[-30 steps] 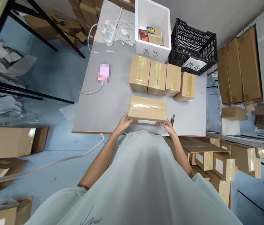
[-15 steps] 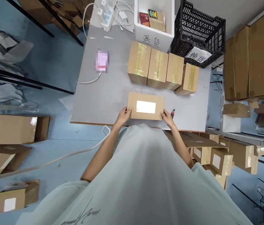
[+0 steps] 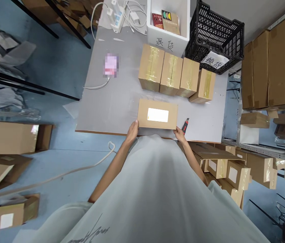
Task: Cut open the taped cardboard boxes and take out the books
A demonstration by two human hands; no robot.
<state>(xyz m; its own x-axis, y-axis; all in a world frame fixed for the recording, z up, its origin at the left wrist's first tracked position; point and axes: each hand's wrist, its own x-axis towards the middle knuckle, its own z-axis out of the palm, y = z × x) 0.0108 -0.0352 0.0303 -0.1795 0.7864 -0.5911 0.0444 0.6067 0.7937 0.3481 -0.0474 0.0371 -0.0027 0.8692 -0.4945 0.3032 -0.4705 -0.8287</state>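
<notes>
In front of me on the table lies a small cardboard box [image 3: 143, 116] with a white label [image 3: 158, 115] on its top face. My left hand [image 3: 132, 131] grips its lower left edge, the fingers partly hidden by the side. At the lower right corner, the fingers of my right hand [image 3: 179, 134] are closed on the same box. A red and black box cutter [image 3: 185, 126] lies just right of my right hand, its blade end pointing away from me.
Several taped cardboard boxes [image 3: 172, 72] stand in a row behind. Beyond them are a white bin [image 3: 167, 44] with books and a black crate [image 3: 213, 33]. A pixelated pink item [image 3: 111, 64] with a cable lies left. Shelving [image 3: 263, 148] with cartons stands right.
Both hands have slid slightly down toward the near corners of the box. More of the box cutter shows beside my right hand. The box has stayed nearly in place.
</notes>
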